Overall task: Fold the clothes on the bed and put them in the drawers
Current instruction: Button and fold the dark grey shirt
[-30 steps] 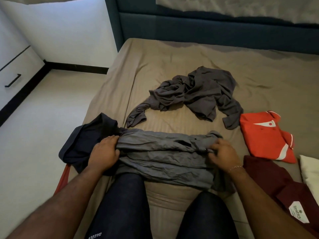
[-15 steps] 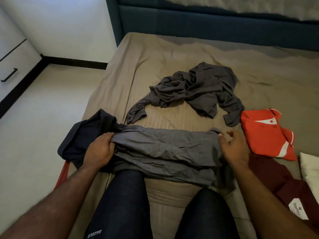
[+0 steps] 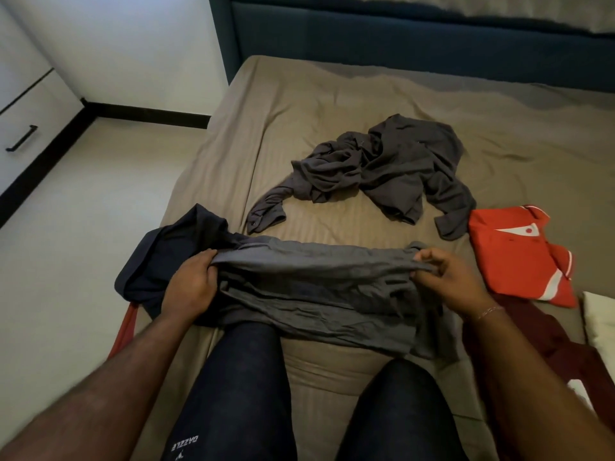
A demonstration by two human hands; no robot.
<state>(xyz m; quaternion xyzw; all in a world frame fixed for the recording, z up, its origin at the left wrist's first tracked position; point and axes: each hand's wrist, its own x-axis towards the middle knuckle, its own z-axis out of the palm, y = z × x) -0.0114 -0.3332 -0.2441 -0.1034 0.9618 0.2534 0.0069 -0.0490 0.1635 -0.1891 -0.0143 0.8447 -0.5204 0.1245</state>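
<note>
While hands (image 3: pixel 191 284) grip grey garment (image 3: pixel 316 287), leggings (image 3: pixel 239 394) read "DAZZLE".

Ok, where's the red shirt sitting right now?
In the head view the red shirt lies folded on the bed's right side, just beyond the right hand, beside the crumpled dark grey shirt.

Grey garment (image 3: pixel 312 287); navy garment (image 3: pixel 173 257); charcoal shirt (image 3: pixel 392 168); red-white shirt (image 3: pixel 519 257); maroon garment (image 3: pixel 545 341); taupe striped sheet (image 3: pixel 332 101).
</note>
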